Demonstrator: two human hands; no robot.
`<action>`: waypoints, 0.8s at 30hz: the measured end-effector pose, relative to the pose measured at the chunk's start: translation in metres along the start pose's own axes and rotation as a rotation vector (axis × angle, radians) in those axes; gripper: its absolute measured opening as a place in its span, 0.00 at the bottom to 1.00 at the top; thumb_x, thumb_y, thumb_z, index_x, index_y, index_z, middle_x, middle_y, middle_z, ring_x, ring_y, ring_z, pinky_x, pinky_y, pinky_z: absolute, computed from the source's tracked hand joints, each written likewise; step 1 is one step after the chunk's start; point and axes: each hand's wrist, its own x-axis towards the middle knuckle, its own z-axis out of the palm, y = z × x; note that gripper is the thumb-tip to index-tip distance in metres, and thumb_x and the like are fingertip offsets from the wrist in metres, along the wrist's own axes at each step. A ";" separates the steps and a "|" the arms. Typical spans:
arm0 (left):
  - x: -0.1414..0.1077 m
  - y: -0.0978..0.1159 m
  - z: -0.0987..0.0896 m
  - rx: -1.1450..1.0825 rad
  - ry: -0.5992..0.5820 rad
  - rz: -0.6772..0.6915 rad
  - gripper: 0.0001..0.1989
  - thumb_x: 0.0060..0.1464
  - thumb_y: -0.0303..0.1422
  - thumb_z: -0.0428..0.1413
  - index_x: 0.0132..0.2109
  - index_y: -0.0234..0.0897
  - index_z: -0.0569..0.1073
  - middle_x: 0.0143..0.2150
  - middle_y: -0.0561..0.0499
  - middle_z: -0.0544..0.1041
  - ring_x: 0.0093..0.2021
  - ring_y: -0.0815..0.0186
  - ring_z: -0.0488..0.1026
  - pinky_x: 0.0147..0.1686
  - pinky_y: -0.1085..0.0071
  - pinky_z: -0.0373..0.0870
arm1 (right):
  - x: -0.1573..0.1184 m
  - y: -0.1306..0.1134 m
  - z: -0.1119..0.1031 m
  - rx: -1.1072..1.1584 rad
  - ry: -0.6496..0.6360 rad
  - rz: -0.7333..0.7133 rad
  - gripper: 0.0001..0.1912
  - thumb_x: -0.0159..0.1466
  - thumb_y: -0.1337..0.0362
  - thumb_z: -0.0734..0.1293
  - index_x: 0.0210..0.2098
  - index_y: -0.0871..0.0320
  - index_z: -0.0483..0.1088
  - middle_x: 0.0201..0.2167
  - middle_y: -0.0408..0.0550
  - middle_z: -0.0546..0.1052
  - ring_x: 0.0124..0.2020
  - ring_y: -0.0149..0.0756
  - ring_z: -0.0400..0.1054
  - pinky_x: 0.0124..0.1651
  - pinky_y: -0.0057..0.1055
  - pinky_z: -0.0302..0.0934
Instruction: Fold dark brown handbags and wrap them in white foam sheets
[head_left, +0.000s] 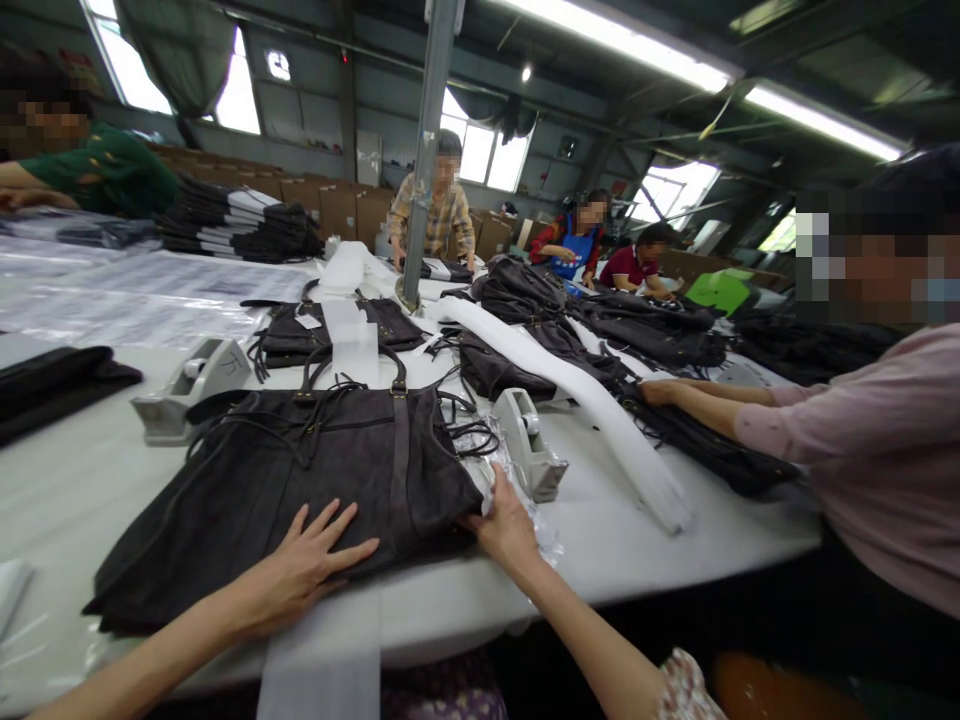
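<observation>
A large dark handbag [337, 470] lies flat on the white table in front of me, its handles and thin straps pointing away. My left hand [307, 565] rests on the lower part of the bag with fingers spread. At the bag's right lower corner is my right hand [506, 525]; its thumb is up and its fingers are curled at the bag's edge, their tips partly hidden. A strip of white foam sheet [322, 650] runs under the bag and hangs over the table's front edge.
Tape dispensers [529, 445] stand on both sides of the bag. A long white foam roll [570, 385] lies to the right. More dark bags [517, 350] and a stack of folded bags [240, 220] lie farther back. A metal post [429, 150] rises there. A co-worker [862, 430] handles bags at right.
</observation>
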 end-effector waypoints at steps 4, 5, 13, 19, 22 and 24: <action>-0.001 0.002 -0.005 -0.004 -0.002 0.006 0.26 0.62 0.35 0.46 0.64 0.62 0.52 0.70 0.48 0.45 0.68 0.44 0.40 0.59 0.35 0.44 | 0.002 -0.018 -0.042 -0.371 -0.003 -0.615 0.37 0.59 0.68 0.68 0.63 0.46 0.52 0.67 0.50 0.52 0.68 0.53 0.39 0.65 0.58 0.33; -0.001 0.003 -0.007 0.002 -0.005 0.005 0.26 0.62 0.35 0.46 0.64 0.62 0.51 0.70 0.47 0.45 0.68 0.44 0.41 0.59 0.35 0.44 | 0.007 -0.027 -0.051 -0.416 -0.072 -0.789 0.33 0.61 0.71 0.65 0.62 0.43 0.53 0.67 0.45 0.51 0.68 0.49 0.37 0.66 0.58 0.30; -0.004 0.006 -0.002 0.066 0.043 -0.007 0.29 0.61 0.33 0.46 0.66 0.61 0.48 0.71 0.44 0.42 0.68 0.44 0.43 0.60 0.38 0.46 | 0.024 -0.040 -0.052 -0.544 -0.218 -1.136 0.16 0.66 0.75 0.54 0.43 0.61 0.71 0.36 0.52 0.76 0.47 0.37 0.68 0.62 0.41 0.53; -0.005 0.007 0.007 0.108 0.091 -0.002 0.30 0.59 0.37 0.50 0.65 0.63 0.50 0.71 0.44 0.39 0.68 0.40 0.42 0.58 0.34 0.45 | -0.043 0.019 0.007 -0.382 -0.036 -0.794 0.29 0.59 0.73 0.60 0.61 0.65 0.58 0.60 0.63 0.63 0.62 0.49 0.56 0.60 0.49 0.56; -0.006 0.009 0.008 0.116 0.142 0.012 0.30 0.58 0.41 0.52 0.64 0.63 0.51 0.71 0.48 0.36 0.67 0.38 0.42 0.57 0.32 0.46 | -0.053 0.023 0.012 -0.397 -0.027 -0.767 0.31 0.59 0.72 0.61 0.62 0.63 0.56 0.62 0.61 0.61 0.64 0.49 0.53 0.61 0.50 0.56; -0.007 0.010 0.009 0.122 0.154 0.024 0.31 0.57 0.41 0.52 0.64 0.64 0.50 0.71 0.50 0.35 0.67 0.37 0.42 0.56 0.30 0.46 | -0.049 0.019 0.005 -0.415 -0.031 -0.801 0.30 0.60 0.68 0.62 0.62 0.62 0.58 0.60 0.61 0.63 0.62 0.49 0.55 0.60 0.49 0.57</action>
